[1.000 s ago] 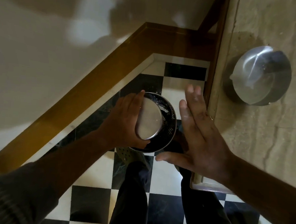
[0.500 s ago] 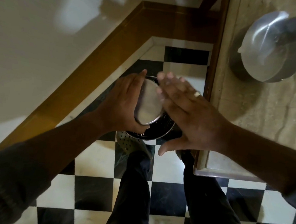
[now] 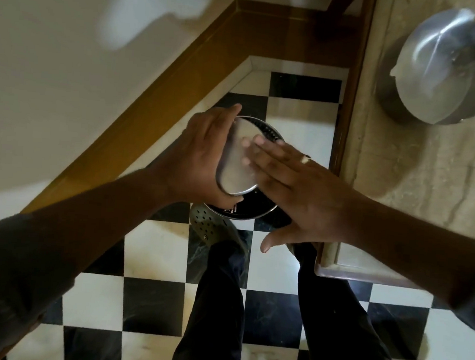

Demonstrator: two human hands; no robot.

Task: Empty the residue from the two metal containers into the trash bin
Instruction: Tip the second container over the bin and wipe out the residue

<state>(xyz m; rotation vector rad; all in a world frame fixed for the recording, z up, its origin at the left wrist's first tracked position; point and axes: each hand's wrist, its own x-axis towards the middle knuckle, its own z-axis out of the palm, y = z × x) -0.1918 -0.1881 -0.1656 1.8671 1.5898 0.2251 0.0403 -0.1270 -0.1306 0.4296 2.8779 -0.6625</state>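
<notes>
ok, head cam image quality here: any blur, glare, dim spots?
Head view: dim overall, both forearms and the trousers near black; right hand fingertips smeared by motion over the upturned metal container that the left hand holds; bright streak of glare on the second container on the counter; pale light patches on the wall; wide-angle bend along the wooden trim.

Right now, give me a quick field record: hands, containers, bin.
left hand: grips small metal container, upturned, base facing camera
right hand: open, flat, fingers on the container's base
trash bin: on checkered floor, directly below held container, dark inside
second metal container: on stone counter, untouched
residue: not visible
</notes>
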